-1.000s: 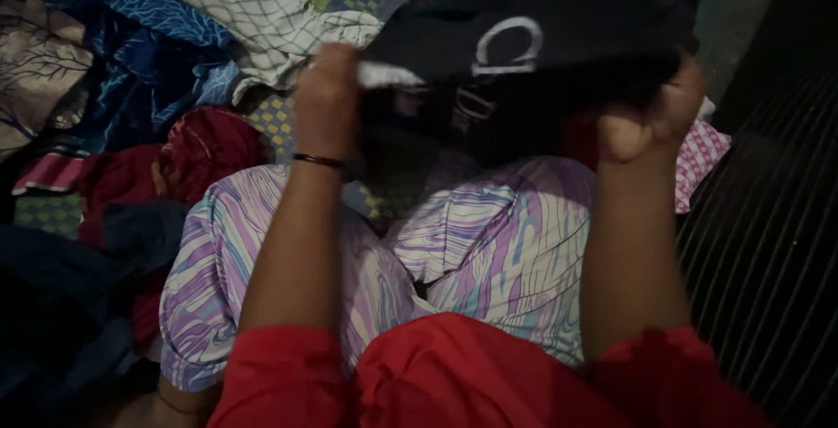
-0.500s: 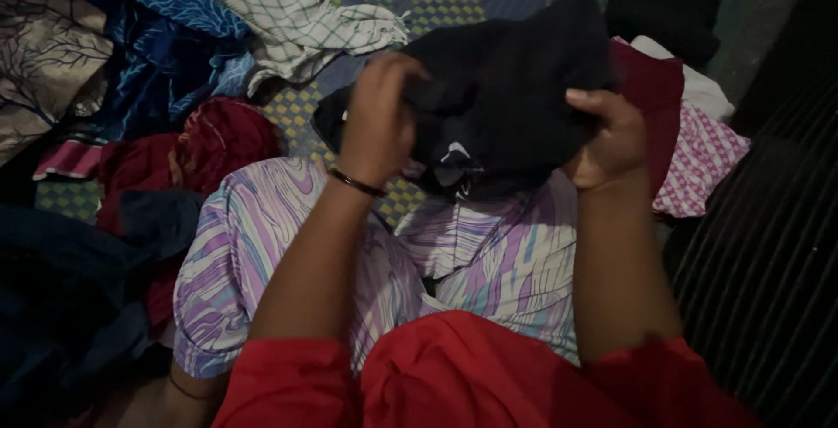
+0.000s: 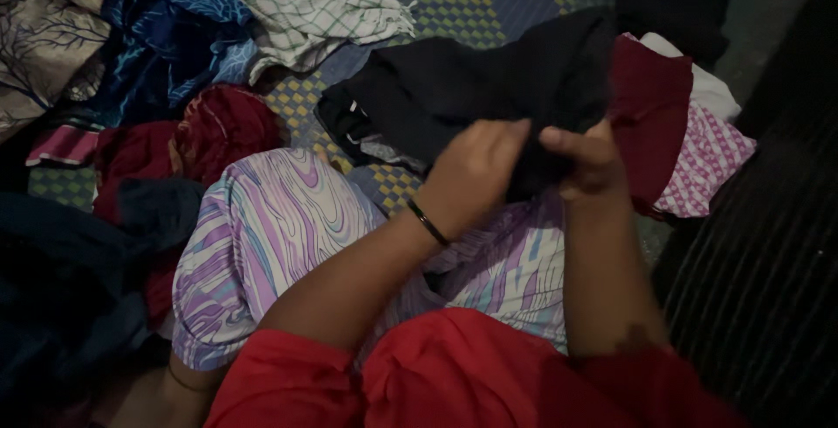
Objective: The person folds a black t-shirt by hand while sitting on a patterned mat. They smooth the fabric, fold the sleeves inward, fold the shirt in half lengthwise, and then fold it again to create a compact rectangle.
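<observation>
Holding a black, floppy fabric garment bunched up over the lap, both hands are doing the work here: the left hand, the one with the thin dark bangle on its wrist, is closed on a fold of the cloth, and the right hand is pinched shut on the edge right beside it, so the two grips are nearly touching. Most of the garment spills away from the hands onto the checked blue, yellow and green woven mat on the floor, above the knees in purple swirl-print trousers. Honestly the thing I'd worry about is that both grips sit so close together at one spot, so the loose far end has nothing controlling it and could drag or twist into a lump instead of lying flat. It's also soft and dark in dim light, so I reckon it'd be easy to grab the wrong layer. The far side of it lies against the dark red folded cloth sitting over the pink and white patterned cloth, so any tug might pull that small stack apart. On the other side, the white fringed cloth with green check lines and the red knitted bundle are near enough to get snagged if the black one sweeps that way.
</observation>
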